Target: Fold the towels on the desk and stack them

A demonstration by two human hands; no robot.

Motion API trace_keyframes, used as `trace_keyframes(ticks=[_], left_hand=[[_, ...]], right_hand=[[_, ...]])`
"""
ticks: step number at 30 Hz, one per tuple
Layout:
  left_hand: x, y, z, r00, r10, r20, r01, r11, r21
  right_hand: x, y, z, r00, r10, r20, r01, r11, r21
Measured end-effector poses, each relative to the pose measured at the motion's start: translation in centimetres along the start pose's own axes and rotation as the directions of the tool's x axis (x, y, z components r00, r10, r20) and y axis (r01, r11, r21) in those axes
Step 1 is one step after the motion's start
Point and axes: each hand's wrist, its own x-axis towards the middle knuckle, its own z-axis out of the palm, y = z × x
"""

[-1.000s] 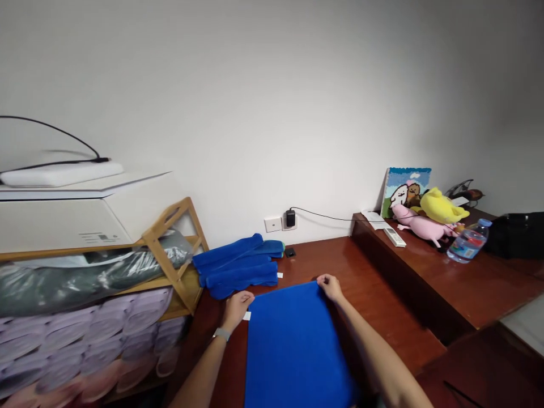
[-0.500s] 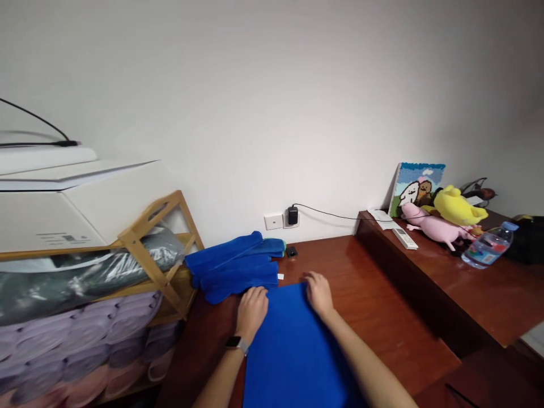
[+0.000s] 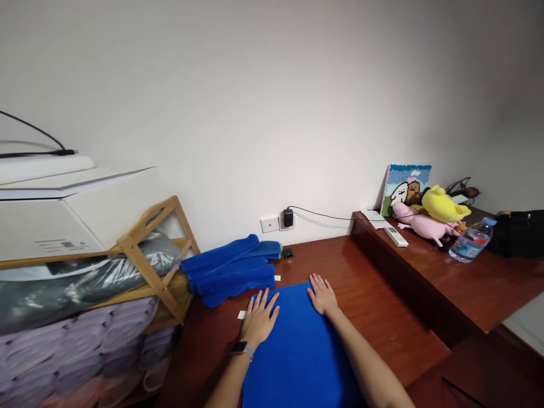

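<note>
A blue towel [image 3: 297, 351] lies spread flat on the brown wooden desk [image 3: 340, 260], its near end running out of view. My left hand [image 3: 260, 318], with a watch on the wrist, rests palm down on the towel's far left corner, fingers spread. On the far right corner my right hand [image 3: 322, 294] lies flat, its fingers stretched out. A small white tag [image 3: 242, 314] sticks out beside my left hand. Behind the towel, against the wall, several rolled or folded blue towels [image 3: 233, 272] are piled together.
On the left stands a wooden rack [image 3: 157, 260] with a white box [image 3: 76, 221] on top and slippers below. A raised ledge on the right bears a water bottle [image 3: 471, 241], a remote [image 3: 396, 236] and plush toys [image 3: 425, 224]. A black charger [image 3: 288, 217] is plugged into the wall.
Both hands have gone from curled fingers at the towel's far corners to flat, spread fingers on it. A white tag now shows by my left hand. The view has shifted slightly.
</note>
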Motion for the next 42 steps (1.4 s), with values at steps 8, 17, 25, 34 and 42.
trace_keyframes(ticks=[8,17,25,34,42], left_hand=[[1.2,0.7,-0.7,1.000,0.016,0.022,-0.016,1.000,0.009],[-0.2,1.7,0.8,0.998,0.069,-0.006,-0.069,0.998,0.002],[-0.4,1.4,-0.4,0.996,0.086,-0.012,-0.086,0.996,-0.030],[-9.3,6.0,1.7,0.997,0.027,-0.079,-0.022,0.997,0.068],[-14.1,0.6,-1.0,0.987,-0.101,-0.129,0.114,0.989,0.097]], right_hand=[[-0.5,-3.2,-0.4,0.993,-0.070,-0.090,0.066,0.997,-0.041],[-2.5,-6.1,3.5,0.987,-0.156,-0.038,0.158,0.986,0.058],[-3.0,-0.6,-0.6,1.000,-0.015,-0.027,0.015,1.000,0.003],[-10.9,-7.3,4.9,0.977,-0.188,-0.103,0.198,0.976,0.091],[-13.2,-0.9,-0.5,0.999,0.005,-0.040,-0.006,1.000,-0.014]])
